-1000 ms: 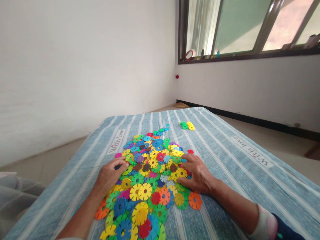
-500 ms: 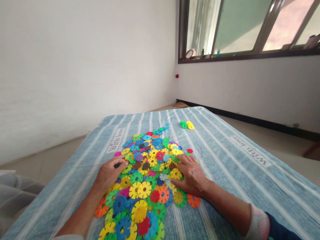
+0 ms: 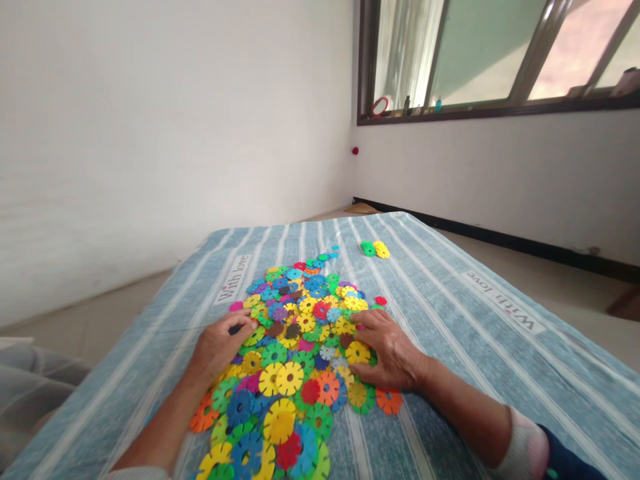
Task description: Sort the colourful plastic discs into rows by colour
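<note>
A big pile of flat, notched plastic discs (image 3: 295,340) in several colours lies on a blue striped sheet (image 3: 450,320). My left hand (image 3: 220,347) rests on the pile's left edge, fingers curled loosely over the discs, with a dark blue piece under the fingertips. My right hand (image 3: 390,353) lies palm down on the pile's right edge, fingers stretched toward a yellow disc (image 3: 358,352). An orange disc (image 3: 389,400) sits by my right wrist. Neither hand lifts anything.
A green disc and a yellow disc (image 3: 375,249) lie apart near the sheet's far end. White walls stand behind, with a window and sill (image 3: 490,110) at the upper right. Bare floor (image 3: 565,280) runs along the right side.
My right hand slid a little left into the pile, then eased back right, nudging the yellow disc and its neighbours. My left hand has barely moved.
</note>
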`<state>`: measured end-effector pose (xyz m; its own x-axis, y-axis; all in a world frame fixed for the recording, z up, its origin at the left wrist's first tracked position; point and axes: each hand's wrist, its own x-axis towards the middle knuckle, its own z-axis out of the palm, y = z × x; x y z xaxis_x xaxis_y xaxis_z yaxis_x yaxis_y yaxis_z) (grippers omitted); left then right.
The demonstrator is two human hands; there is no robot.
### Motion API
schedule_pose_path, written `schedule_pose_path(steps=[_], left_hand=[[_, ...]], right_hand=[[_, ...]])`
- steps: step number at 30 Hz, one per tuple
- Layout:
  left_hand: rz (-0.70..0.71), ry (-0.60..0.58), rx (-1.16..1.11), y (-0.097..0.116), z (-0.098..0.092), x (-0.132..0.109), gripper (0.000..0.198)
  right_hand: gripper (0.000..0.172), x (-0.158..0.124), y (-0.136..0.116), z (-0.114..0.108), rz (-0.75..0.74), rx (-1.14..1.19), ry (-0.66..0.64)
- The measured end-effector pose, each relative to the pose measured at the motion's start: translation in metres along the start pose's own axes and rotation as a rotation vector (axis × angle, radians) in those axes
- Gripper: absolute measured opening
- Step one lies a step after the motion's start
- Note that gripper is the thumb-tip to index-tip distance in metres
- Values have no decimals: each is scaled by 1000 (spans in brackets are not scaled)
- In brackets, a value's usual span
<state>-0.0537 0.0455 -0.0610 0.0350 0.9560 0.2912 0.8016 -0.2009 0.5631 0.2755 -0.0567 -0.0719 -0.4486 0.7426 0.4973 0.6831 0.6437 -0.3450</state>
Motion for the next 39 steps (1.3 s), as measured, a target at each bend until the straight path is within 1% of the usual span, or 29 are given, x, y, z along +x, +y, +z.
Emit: schedule_pose_path(steps=[4, 9, 14, 18, 25, 29, 33, 39], left_hand=[[-9, -5, 3, 0, 0, 0, 33], [-23, -10, -4, 2, 0, 0, 34], [-31, -19, -7, 2, 0, 0, 34], [-8, -4, -8, -1, 2, 0, 34], [28, 18, 0, -6, 3, 1, 34], [17, 5, 1, -4, 3, 1, 35], [7, -1, -8, -3, 2, 0, 35], [11, 1, -13, -2, 1, -1, 34]], right_hand=[[35, 0, -1, -3, -1, 39, -12], [35, 0, -1, -3, 9, 86, -22], [37, -1, -3, -6, 2, 91, -40], [40, 0, -4, -7, 8, 127, -52], [37, 0, -4, -11, 61, 197, -95], [30, -3, -4, -13, 83, 289, -135], [31, -5, -1, -14, 102, 301, -140], [25, -3, -2, -21, 159, 516, -164]])
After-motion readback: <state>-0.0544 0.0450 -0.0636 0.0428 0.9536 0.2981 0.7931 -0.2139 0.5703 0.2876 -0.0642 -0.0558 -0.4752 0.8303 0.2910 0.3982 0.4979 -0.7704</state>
